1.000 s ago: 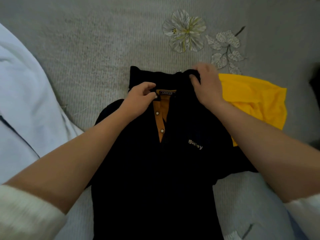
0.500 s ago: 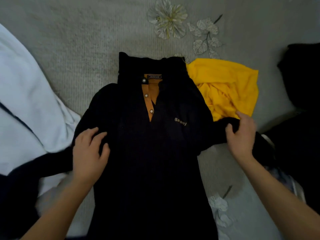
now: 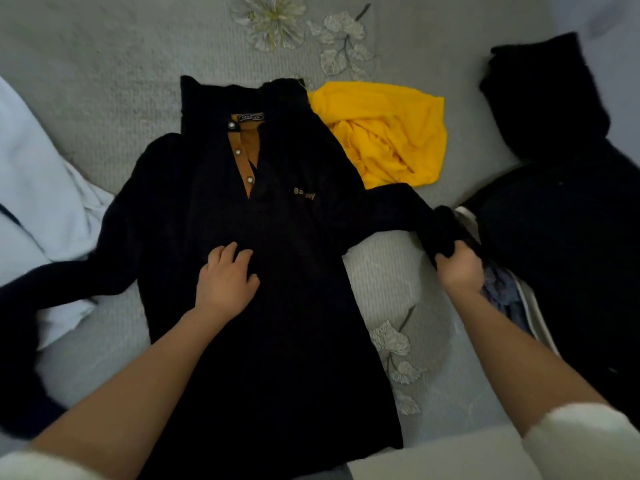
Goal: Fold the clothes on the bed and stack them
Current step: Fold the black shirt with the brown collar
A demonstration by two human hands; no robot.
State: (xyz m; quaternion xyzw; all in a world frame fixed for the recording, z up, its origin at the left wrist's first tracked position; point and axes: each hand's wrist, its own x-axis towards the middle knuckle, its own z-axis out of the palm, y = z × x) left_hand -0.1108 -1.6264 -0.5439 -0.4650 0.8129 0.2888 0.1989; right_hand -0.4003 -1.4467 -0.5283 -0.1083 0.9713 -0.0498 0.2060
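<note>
A black long-sleeved polo shirt with an orange placket lies face up on the grey bed, collar away from me. My left hand rests flat on the shirt's chest, fingers spread. My right hand is closed around the end of the shirt's right-side sleeve, which stretches out sideways. The other sleeve trails off to the lower left over a white garment.
A crumpled yellow garment lies beside the collar on the right. Dark clothes are piled at the right edge, with a patterned fabric under them. A white garment covers the left side.
Both hands left the collar. My left hand slid from the shirt's left side to its chest. My right hand moved out along the right sleeve and closed on its end.
</note>
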